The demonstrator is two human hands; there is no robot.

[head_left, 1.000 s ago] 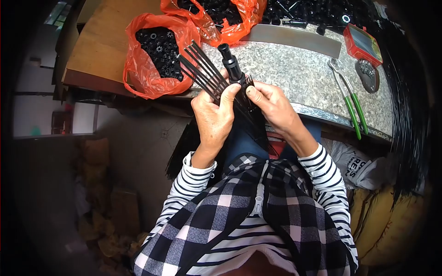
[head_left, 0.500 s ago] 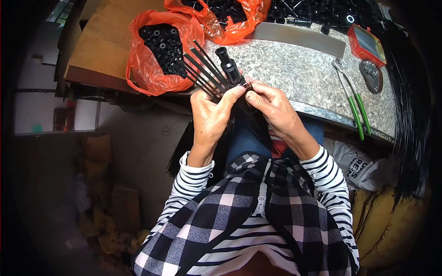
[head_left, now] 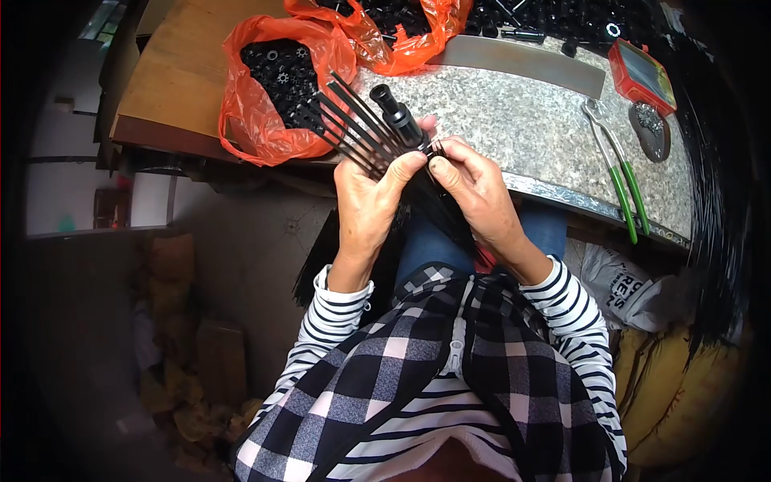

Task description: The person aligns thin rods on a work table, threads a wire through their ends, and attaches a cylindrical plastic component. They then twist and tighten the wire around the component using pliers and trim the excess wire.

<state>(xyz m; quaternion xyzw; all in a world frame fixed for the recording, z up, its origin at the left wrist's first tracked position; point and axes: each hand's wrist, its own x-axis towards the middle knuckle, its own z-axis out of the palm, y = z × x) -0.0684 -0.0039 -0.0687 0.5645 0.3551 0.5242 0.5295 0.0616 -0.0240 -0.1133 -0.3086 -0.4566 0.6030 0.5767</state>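
Observation:
My left hand (head_left: pixel 369 197) is closed around a partly built umbrella frame. Its black cylindrical hub (head_left: pixel 395 115) points up and away from me, with several thin black ribs (head_left: pixel 353 120) fanning out to its left. The left thumb presses near the base of the hub. My right hand (head_left: pixel 480 189) is closed in a pinch beside that base, thumb and index finger on a small bunch of dark rib ends (head_left: pixel 436 151). The exact piece between those fingertips is too small to make out. More black ribs (head_left: pixel 440 210) hang below, between my hands.
Orange plastic bags (head_left: pixel 241 120) of small black parts stand at the back left. On the speckled table (head_left: pixel 498 120) lie a metal strip (head_left: pixel 522 66), green-handled pliers (head_left: pixel 617 173), a red box (head_left: pixel 642 76) and a dark dish (head_left: pixel 652 145). Black rods (head_left: pixel 723 225) hang at the right edge.
The hub and fanned ribs have tilted slightly to the left. My right fingers have shifted a little at the hub's base; both hands keep their grip.

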